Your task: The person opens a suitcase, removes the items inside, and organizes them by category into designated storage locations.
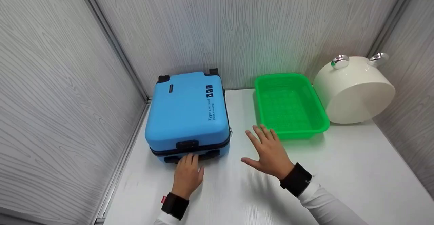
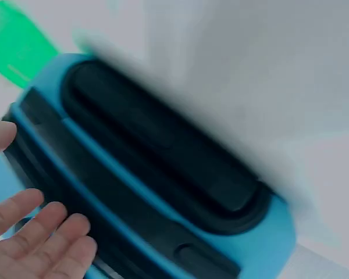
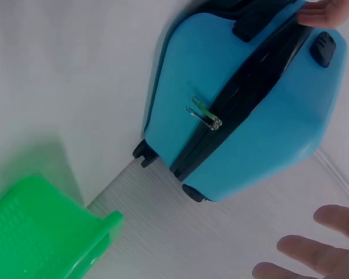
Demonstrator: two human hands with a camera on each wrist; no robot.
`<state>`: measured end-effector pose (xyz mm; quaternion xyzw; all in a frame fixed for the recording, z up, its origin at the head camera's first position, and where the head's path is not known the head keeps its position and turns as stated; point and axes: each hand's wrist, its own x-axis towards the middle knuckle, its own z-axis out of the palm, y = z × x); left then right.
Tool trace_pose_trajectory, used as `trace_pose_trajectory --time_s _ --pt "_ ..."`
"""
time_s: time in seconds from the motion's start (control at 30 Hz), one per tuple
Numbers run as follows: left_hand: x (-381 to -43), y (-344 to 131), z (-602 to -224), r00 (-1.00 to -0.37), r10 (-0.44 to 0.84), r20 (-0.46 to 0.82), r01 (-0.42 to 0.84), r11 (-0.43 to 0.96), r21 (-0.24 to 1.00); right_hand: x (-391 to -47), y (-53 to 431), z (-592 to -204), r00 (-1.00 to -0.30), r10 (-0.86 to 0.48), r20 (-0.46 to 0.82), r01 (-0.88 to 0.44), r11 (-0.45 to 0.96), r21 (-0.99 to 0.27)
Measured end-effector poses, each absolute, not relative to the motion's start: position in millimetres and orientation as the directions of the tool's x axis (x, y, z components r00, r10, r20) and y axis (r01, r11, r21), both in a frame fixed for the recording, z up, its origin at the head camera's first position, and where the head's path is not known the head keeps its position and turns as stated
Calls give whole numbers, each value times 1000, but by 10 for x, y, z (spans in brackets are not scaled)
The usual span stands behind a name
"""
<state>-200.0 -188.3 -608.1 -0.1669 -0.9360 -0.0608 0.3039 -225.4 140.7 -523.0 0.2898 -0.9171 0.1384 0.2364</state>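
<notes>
A light blue hard-shell suitcase (image 1: 190, 113) lies flat on the white table, its wheels toward the back wall. At its near side my left hand (image 1: 187, 176) has its fingertips by the black carry handle (image 1: 207, 156), below the lock (image 1: 187, 145). The left wrist view shows those fingers (image 2: 55, 232) extended along the suitcase's edge, not curled round the handle; whether they touch it is unclear. My right hand (image 1: 271, 155) hovers over the table to the right, fingers spread, holding nothing. Two zipper pulls (image 3: 206, 116) hang at the suitcase's side in the right wrist view.
A green plastic basket (image 1: 288, 135) stands right of the suitcase, just beyond my right hand. Beside it, in the right corner, sits a cream rounded drum-like object (image 1: 359, 101) with two chrome knobs. Pale wood-grain panels (image 1: 230, 31) enclose the table at the back and sides.
</notes>
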Motion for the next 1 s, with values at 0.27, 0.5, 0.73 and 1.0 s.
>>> trace_pose_trajectory --time_s 0.27,0.5,0.73,1.0 --pt "-2197 -1909 -6148 -830 287 478 335 942 16 -2321 1190 -5297 -683 -516 517 -621 783 -38" --pt "-2334 -1918 -6135 -863 308 400 365 928 71 -2331 1170 -5412 -703 -503 503 -619 781 -84" --pt "-2442 -1919 -6118 -843 405 354 449 892 47 -2403 1155 -5553 -740 -441 509 -611 757 -232" --pt "-2465 -1637 -6195 -807 458 373 496 868 7 -2429 1156 -5706 -817 -358 452 -543 742 -394"
